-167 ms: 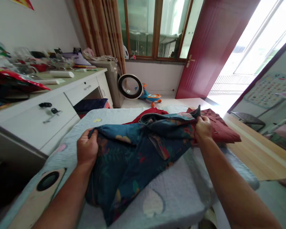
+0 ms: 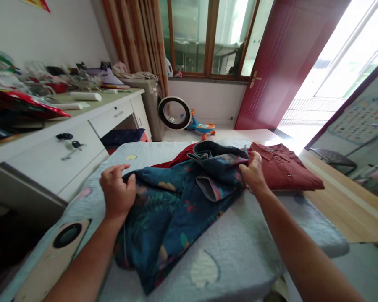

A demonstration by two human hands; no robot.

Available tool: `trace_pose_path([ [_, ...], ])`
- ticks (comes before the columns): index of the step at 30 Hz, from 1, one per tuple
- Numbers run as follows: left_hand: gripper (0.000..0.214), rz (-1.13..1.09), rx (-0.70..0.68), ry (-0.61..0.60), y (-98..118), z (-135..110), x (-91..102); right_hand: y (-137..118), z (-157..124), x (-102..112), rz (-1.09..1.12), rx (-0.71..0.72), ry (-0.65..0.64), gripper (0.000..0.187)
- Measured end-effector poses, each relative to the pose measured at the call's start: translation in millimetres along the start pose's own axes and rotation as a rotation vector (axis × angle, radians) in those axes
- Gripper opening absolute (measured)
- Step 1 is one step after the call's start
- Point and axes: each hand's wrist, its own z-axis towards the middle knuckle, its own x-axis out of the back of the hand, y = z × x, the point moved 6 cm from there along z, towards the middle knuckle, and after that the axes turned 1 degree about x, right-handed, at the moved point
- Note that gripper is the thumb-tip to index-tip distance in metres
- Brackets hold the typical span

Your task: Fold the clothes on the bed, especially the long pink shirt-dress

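My right hand (image 2: pixel 255 171) pinches the crumpled blue floral cloth garment (image 2: pixel 173 205), whose long axis runs from two to seven o'clock. My left hand (image 2: pixel 118 191), fingers parted, lies at its ten-o'clock corner.

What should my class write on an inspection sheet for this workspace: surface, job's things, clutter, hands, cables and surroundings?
Surface: pale blue cloth with heart patterns.
Job's things: flowered garment, partly bunched; red cloth partly hidden behind it; folded red-brown shirt at right.
Clutter: white roll, red bag and other items crowd the desk.
Hands: left hand at the garment's left edge, thumb and fingers parted; right hand against its right end, grip unclear.
Cables: nothing seen.
Surroundings: curtain, window, red door, toy on the floor.
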Motion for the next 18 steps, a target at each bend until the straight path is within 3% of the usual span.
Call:
trace_pose_path([
  [2,0.035,0.047,-0.218,-0.087,27,-6,-3.7,-30,-27,-21,-0.183,0.261,-0.139,0.045],
  [4,0.035,0.044,-0.44,-0.298,56,-17,-19.9,-49,-60,-52,-0.289,0.449,-0.436,0.038],
  [6,0.037,0.06,-0.621,-0.555,78,-34,-44.1,-52,-89,-77,-0.432,0.523,-0.646,0.064],
  [8,0.041,0.133,-0.673,-0.739,85,-47,-68.8,-46,-103,-92,-0.58,0.528,-0.71,0.09],
  [9,0.04,0.181,-0.663,-0.807,85,-50,-80.2,-42,-103,-96,-0.63,0.517,-0.713,0.093],
  [13,0.025,0.271,-0.543,-0.976,75,-43,-108.7,-34,-70,-98,-0.53,0.457,-0.732,0.066],
  [16,0.029,0.064,-0.386,-0.965,73,-12,-110.0,-43,-16,-84,-0.156,0.361,-0.751,0.05],
  [18,0.031,-0.167,-0.227,-0.894,69,17,-107.3,-42,30,-68,0.077,0.141,-0.638,0.044],
])
